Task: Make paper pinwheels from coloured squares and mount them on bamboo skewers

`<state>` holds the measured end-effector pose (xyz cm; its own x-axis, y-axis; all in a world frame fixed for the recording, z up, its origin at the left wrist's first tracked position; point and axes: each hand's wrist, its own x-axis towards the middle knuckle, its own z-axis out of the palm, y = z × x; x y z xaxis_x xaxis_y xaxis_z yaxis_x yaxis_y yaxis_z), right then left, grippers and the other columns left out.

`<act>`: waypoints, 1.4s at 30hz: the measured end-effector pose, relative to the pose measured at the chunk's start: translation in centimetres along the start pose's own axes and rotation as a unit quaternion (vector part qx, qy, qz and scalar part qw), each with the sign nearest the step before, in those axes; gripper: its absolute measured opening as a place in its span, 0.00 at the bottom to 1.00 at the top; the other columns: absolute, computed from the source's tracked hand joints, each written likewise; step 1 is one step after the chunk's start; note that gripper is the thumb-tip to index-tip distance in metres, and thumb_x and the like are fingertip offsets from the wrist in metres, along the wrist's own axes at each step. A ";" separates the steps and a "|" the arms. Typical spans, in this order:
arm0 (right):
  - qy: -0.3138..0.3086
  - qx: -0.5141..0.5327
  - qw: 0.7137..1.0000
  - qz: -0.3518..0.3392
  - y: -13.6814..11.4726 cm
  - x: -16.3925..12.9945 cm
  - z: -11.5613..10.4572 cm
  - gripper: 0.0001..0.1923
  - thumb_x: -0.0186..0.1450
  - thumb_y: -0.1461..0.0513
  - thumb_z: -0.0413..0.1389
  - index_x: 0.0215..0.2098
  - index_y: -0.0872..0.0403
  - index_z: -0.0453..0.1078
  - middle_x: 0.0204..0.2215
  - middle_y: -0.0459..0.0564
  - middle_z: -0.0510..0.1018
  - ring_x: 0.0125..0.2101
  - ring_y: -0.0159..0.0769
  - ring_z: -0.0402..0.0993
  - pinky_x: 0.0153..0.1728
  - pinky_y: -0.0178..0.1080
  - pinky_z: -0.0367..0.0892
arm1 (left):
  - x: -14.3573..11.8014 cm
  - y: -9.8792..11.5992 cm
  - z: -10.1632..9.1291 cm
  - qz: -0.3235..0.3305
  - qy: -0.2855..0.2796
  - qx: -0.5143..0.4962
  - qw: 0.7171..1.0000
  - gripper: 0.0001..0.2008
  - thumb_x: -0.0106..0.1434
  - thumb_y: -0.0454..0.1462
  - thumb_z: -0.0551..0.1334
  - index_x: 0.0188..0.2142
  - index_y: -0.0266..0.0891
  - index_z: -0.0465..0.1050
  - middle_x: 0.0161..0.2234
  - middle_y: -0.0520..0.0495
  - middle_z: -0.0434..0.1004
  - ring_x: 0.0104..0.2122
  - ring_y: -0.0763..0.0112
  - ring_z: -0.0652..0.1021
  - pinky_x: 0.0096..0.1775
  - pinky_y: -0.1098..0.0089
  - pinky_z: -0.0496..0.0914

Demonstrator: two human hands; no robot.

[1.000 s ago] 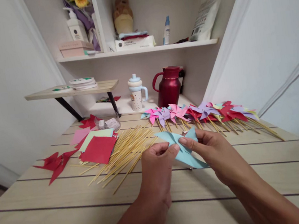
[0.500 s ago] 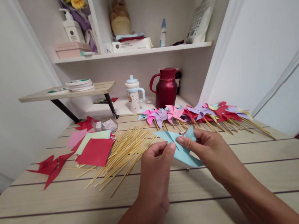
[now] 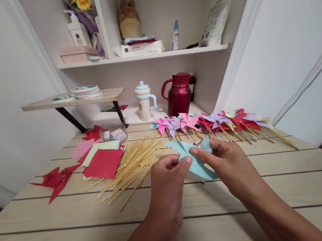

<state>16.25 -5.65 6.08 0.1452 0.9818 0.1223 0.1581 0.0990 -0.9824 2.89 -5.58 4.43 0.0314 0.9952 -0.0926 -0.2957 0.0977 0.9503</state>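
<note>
A light blue paper pinwheel (image 3: 197, 165) is held just above the table, its blades folded toward the middle. My left hand (image 3: 168, 178) pinches its left side, with the thumb lying on the paper near the centre. On the other side my right hand (image 3: 230, 162) grips it, thumb pressed on the middle and fingers behind the upper right blade. The fingertips behind the paper are hidden. A tiny dark metallic piece (image 3: 203, 182) lies on the table below the pinwheel.
Wooden sticks (image 3: 137, 166) lie heaped left of my hands, beside red paper squares (image 3: 104, 163) and a cut red paper (image 3: 57, 181). Finished pinwheels on sticks (image 3: 189, 121) line the back. Behind them stand a red jug (image 3: 179, 96) and a handled cup (image 3: 144, 105).
My left thumb has slid slightly right across the blue paper, nearer its centre. The right hand keeps its grip, and the pinwheel stays almost in the same place.
</note>
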 end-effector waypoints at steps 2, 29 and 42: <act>0.007 0.000 1.000 0.000 -0.3 -0.2 0.1 0.16 0.58 0.50 0.65 0.25 0.54 0.72 0.17 0.40 0.68 0.16 0.26 0.61 0.15 0.30 0.56 | 0.0 -0.1 0.0 0.000 -0.003 -0.005 1.000 0.08 0.52 0.40 0.70 0.29 0.37 0.80 0.27 0.47 0.79 0.28 0.70 0.75 0.34 0.69 0.67; 0.037 0.080 0.992 -0.087 1.6 1.8 -1.4 0.20 0.68 0.45 0.54 0.46 0.50 0.74 0.31 0.48 0.76 0.29 0.36 0.73 0.33 0.40 0.68 | 4.0 -1.1 -3.2 -0.014 0.095 -0.073 0.993 0.14 0.43 0.40 0.76 0.28 0.34 0.79 0.30 0.43 0.82 0.31 0.66 0.78 0.39 0.66 0.69; 0.048 0.056 0.993 -0.088 1.0 1.6 -1.9 0.13 0.63 0.51 0.61 0.34 0.51 0.76 0.23 0.45 0.73 0.21 0.30 0.65 0.22 0.34 0.60 | 4.1 -1.2 -2.6 -0.030 0.051 -0.092 0.994 0.16 0.41 0.39 0.77 0.28 0.34 0.80 0.30 0.44 0.81 0.30 0.69 0.78 0.40 0.68 0.69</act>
<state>18.52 -4.30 5.56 0.2188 0.9281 0.3014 0.0798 0.2908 -0.9534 0.87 -1.64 2.09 -0.0393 0.9819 -0.1851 -0.4654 0.1459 0.8730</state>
